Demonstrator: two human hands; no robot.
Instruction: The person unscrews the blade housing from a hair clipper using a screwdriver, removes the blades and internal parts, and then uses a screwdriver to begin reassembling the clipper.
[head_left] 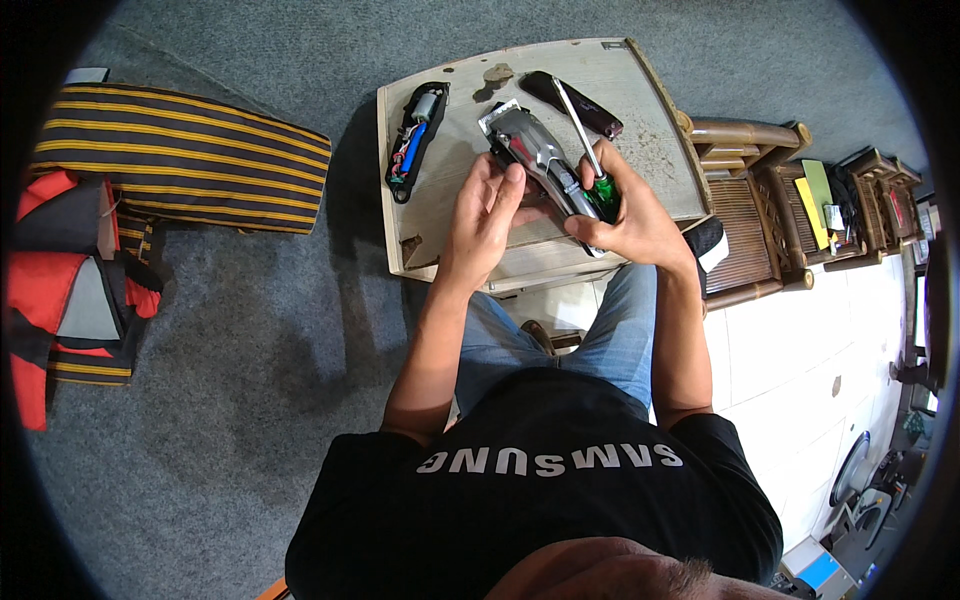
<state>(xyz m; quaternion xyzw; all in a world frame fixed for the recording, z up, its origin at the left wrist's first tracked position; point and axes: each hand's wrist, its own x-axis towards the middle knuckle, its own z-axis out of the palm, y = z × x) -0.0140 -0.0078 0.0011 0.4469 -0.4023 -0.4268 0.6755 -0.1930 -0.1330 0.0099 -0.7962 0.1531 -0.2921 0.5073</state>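
A grey and silver hair clipper (538, 150) is held above a small worn wooden table (455, 140), its blade end tilted up and away to the left. My left hand (482, 218) grips its left side, thumb bent near the body. On the other side, my right hand (645, 222) is closed around the clipper's lower end and also a screwdriver (604, 196) with a green handle, whose long shaft points away. An opened clipper housing (412, 142) lies at the table's left, showing a blue battery, a motor and wires. A dark glossy shell piece (592, 106) rests at the far side.
To the right stand bamboo chairs (740, 225), one with yellow and green papers (815, 205) on it. A striped black and yellow cushion (200, 155) and red and black cloth (60, 290) lie left on the grey carpet (240, 330).
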